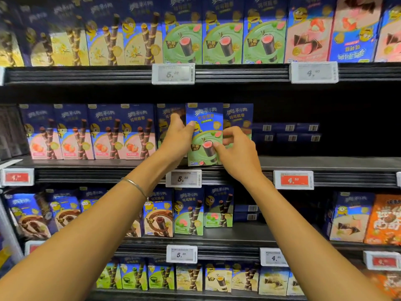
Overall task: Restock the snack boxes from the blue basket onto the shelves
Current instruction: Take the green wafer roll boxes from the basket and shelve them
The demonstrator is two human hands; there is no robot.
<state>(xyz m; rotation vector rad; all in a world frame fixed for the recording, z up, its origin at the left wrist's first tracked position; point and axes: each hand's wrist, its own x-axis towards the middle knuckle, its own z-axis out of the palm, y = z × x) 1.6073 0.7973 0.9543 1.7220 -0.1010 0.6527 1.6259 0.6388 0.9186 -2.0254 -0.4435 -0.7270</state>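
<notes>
A blue and green snack box (205, 127) stands upright at the front edge of the middle shelf (325, 164). My left hand (176, 140) holds its left edge, thumb on the front. My right hand (236, 153) pinches its right side lower down, thumb on the box front. Two similar boxes stand just behind it, one to the left (168, 115) and one to the right (239, 115). The blue basket is out of view.
Pink strawberry boxes (86, 133) fill the middle shelf's left part. Flat dark blue boxes (286, 133) lie stacked deep at its right, with dark open room in front. Shelves above and below carry more snack boxes. Price tags (184, 178) line the shelf edges.
</notes>
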